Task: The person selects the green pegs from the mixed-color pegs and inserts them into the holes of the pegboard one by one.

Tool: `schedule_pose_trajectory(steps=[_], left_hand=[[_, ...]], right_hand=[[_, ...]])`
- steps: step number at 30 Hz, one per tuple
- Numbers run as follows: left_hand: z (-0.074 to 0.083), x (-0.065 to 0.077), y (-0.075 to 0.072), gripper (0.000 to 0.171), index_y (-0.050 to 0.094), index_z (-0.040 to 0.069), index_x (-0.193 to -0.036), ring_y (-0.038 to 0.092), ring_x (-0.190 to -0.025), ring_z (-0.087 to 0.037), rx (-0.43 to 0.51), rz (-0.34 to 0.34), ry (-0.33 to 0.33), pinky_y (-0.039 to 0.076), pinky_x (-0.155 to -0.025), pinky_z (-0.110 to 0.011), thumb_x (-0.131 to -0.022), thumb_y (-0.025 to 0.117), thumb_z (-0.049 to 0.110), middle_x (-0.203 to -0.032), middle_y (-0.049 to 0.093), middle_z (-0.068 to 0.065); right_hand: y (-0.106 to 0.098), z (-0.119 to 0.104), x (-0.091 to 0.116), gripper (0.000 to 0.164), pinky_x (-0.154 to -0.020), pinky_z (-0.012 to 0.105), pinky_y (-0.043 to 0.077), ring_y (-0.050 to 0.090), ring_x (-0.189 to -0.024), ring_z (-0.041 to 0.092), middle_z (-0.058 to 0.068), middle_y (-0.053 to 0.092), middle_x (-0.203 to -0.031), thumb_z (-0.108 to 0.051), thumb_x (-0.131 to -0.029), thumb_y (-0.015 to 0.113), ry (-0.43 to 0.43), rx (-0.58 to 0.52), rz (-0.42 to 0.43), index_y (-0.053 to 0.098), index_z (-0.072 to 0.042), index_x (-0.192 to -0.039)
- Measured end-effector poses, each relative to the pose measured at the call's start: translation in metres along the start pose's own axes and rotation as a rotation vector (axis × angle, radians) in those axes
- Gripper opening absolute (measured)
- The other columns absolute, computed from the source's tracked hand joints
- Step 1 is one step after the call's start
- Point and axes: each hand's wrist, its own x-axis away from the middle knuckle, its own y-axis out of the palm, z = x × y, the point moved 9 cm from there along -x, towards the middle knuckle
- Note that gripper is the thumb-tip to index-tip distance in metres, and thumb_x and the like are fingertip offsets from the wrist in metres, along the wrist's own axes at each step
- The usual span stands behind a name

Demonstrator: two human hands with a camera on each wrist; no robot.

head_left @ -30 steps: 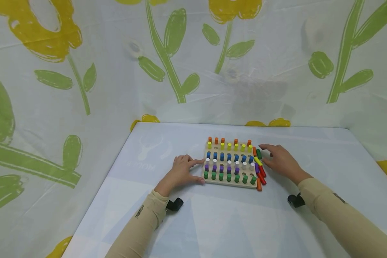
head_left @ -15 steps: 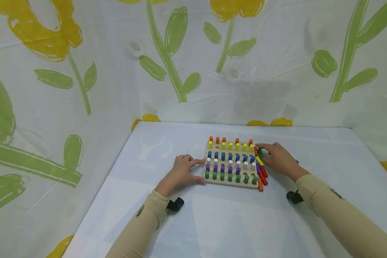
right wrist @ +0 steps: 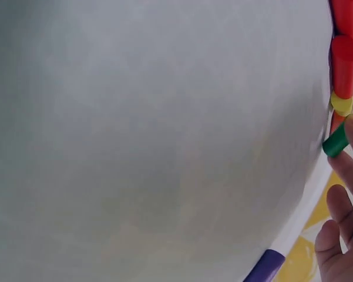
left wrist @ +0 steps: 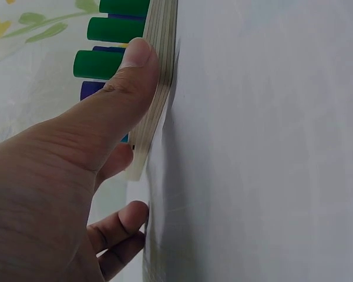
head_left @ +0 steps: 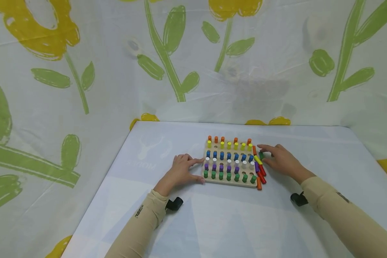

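A wooden pegboard [head_left: 230, 183] carries rows of orange, yellow, blue, white, purple and green pegs standing upright. My left hand [head_left: 182, 170] is at its left side, with thumb and index finger spread and touching the board near the front left corner. In the left wrist view, the thumb [left wrist: 126, 88] lies straight against the layered wood edge, close to the green pegs. To the right of the board, my right hand [head_left: 282, 160] pinches a loose green peg [right wrist: 336, 140] between thumb and index finger. Its other fingers are loosely bent.
Loose pegs lie along the board's right side: a yellow peg [head_left: 258, 160], red pegs [head_left: 261, 178], orange pegs [head_left: 259, 184] and a purple peg [head_left: 257, 167]. Another purple peg [right wrist: 265, 267] lies apart on the white tabletop. A flower-printed cloth [head_left: 264, 89] rises behind the table.
The right hand reaches in to the loose green peg, then draws it slightly right, away from the orange peg beside it. The left hand stays at the board.
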Motion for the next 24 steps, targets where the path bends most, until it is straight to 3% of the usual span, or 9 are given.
schedule_pose_trajectory(steps=[13,24], left_hand=[[-0.001,0.001,0.0,0.087,0.054,0.031,-0.149,0.039,-0.102,-0.022,0.019,0.002,-0.004,0.029,-0.098,-0.045,-0.073,0.084,0.062,-0.101,0.045,0.001],[-0.002,0.001,0.001,0.088,0.053,0.031,-0.149,0.039,-0.102,-0.021,0.02,-0.007,-0.006,0.029,-0.098,-0.045,-0.073,0.083,0.063,-0.101,0.044,0.001]], right_hand=[[-0.004,0.004,0.016,0.056,-0.072,0.035,0.046,0.053,-0.093,0.025,0.017,0.068,-0.121,-0.035,-0.103,0.061,-0.014,-0.054,0.027,0.047,-0.01,-0.151],[-0.004,0.009,0.019,0.052,-0.067,0.032,0.046,0.052,-0.087,0.023,0.017,0.068,-0.117,-0.033,-0.103,0.06,-0.004,-0.06,0.053,0.05,-0.008,-0.148]])
